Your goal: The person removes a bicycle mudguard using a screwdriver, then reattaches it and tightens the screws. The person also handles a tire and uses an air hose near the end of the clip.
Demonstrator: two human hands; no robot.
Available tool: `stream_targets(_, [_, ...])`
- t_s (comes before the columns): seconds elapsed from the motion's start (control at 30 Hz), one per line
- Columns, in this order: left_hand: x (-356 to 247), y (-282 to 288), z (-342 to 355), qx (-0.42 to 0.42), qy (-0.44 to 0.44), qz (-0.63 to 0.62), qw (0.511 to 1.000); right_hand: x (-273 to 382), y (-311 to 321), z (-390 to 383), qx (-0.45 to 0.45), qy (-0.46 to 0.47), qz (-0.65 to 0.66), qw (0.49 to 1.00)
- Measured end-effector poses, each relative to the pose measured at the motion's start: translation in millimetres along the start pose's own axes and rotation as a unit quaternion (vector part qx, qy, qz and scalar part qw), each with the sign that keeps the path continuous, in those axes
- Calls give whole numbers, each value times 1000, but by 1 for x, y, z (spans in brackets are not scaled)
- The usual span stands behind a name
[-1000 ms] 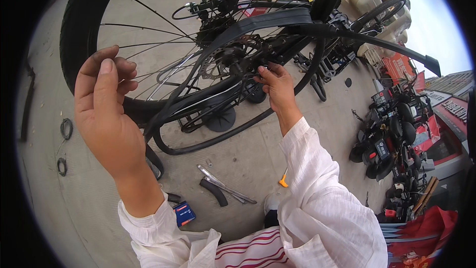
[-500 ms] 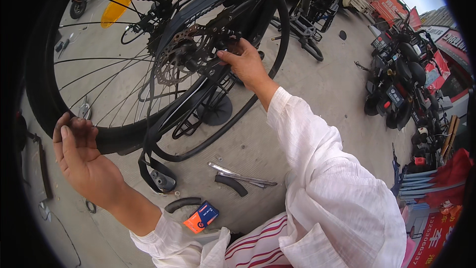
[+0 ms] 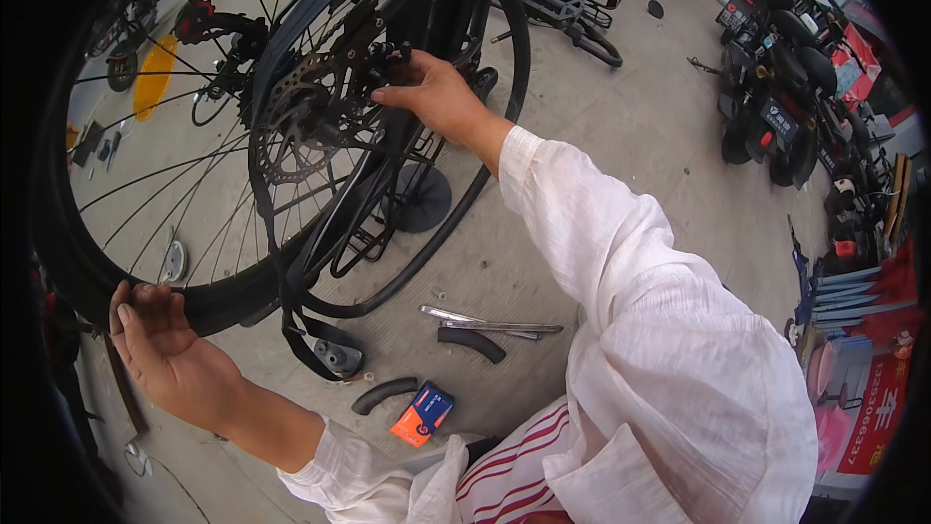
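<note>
A bicycle wheel with a black tyre [image 3: 68,253] and a perforated brake disc [image 3: 291,122] fills the upper left. My right hand [image 3: 441,97] reaches in beside the disc, thumb and fingers closed round the black disc brake caliper [image 3: 383,63]; its fingertips are partly hidden. At the tyre's near edge is my left hand [image 3: 179,359], palm up, fingers loosely curled and darkened with grime, nothing in them. A black inner tube [image 3: 521,49] loops down around the frame. From the wheel's near side hangs a flat black band [image 3: 291,330].
On the ground lie metal tyre levers [image 3: 495,323], black rubber pieces [image 3: 470,343], an orange-and-blue box [image 3: 424,414] and a grey container [image 3: 339,357]. Parked scooters [image 3: 776,117] line the right side. Another bicycle's pedal [image 3: 553,2] is at the top.
The view has shifted, so the wheel and right hand appear further left and the ground items further right. The right hand stays at the caliper, the left by the tyre.
</note>
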State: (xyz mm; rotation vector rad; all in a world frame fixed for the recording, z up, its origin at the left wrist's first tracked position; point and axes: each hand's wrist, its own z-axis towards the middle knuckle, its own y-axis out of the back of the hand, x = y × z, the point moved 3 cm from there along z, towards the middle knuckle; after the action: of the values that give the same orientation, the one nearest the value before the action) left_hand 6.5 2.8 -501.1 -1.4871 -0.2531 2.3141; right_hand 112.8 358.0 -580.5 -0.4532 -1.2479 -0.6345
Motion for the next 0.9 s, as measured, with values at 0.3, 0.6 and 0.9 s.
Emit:
stream_targets(0.3, [0, 0, 2, 8, 1, -4, 1000, 7, -3, 2, 57, -16, 41, 997])
stream_targets(0.6, [0, -6, -2, 4, 9, -3, 1000, 16, -1, -5, 35, -81, 33, 996])
stream_targets(0.9, [7, -26, -24, 74, 33, 63, 995, -5, -1, 6, 26, 38, 88, 995])
